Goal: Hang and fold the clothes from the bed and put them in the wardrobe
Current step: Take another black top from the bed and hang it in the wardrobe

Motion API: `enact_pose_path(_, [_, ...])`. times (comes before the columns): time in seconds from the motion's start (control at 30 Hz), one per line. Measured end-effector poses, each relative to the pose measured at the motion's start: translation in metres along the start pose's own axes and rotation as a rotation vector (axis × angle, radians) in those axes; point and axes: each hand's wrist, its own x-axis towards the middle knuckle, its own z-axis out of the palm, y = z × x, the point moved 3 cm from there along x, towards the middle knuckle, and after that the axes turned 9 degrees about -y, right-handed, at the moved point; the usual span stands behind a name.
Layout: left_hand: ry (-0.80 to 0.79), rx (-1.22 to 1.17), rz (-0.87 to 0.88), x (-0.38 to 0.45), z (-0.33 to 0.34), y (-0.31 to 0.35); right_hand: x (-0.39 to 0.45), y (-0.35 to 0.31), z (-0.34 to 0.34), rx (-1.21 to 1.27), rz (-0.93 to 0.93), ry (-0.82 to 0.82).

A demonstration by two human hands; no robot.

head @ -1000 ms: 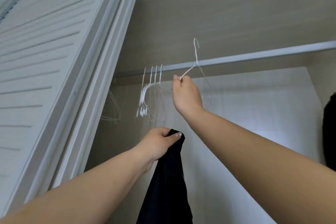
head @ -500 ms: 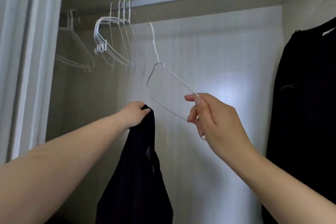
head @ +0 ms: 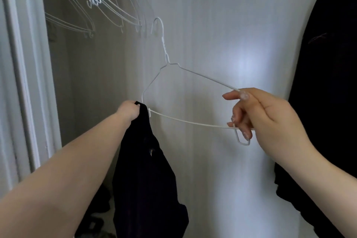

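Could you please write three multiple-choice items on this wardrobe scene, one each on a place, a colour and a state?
1. Where is the right hand on the white wire hanger?
A. hook
B. right end
C. left end

2. What colour is the garment in the left hand?
A. black
B. red
C. white

3. How is the held hanger now?
A. on the rail
B. already dressed
C. off the rail, bare

Answers:
1. B, its fingers pinch the right corner.
2. A, the cloth hanging from the fist is black.
3. C, the hook is free and no cloth is on the wire.

back wall (head: 222,25): pale panel, bright glare patch | door frame (head: 21,63): white, left
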Motion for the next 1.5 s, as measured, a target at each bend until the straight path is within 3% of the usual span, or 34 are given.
enact_pose_path(0.3, [0.064, -0.030, -0.046, 0.017, 0.011, -0.034, -0.024, 0.004, -0.001, 0.062, 0.072, 0.015])
enact_pose_path(0.47, [0.117, -0.081, 0.055, 0.019, 0.019, -0.035, -0.026, 0.017, -0.001, 0.149, 0.119, -0.029])
enact_pose_path(0.83, [-0.084, -0.348, 0.333, -0.006, 0.035, 0.004, -0.021, 0.048, -0.017, 0.186, 0.111, -0.020])
enact_pose_path(1.13, [-0.226, -0.750, 0.408, -0.034, 0.050, 0.058, -0.018, 0.076, -0.008, 0.153, 0.150, -0.027])
enact_pose_path(1.3, [-0.166, -0.814, 0.457, -0.042, 0.044, 0.070, -0.020, 0.078, -0.006, 0.128, 0.131, -0.041])
enact_pose_path(1.4, [-0.089, -0.633, 0.498, -0.046, 0.043, 0.069, -0.018, 0.081, -0.004, 0.337, 0.169, -0.152])
enact_pose_path(1.5, [-0.040, -0.615, 0.511, -0.049, 0.046, 0.069, -0.016, 0.096, 0.001, 0.884, 0.370, -0.296])
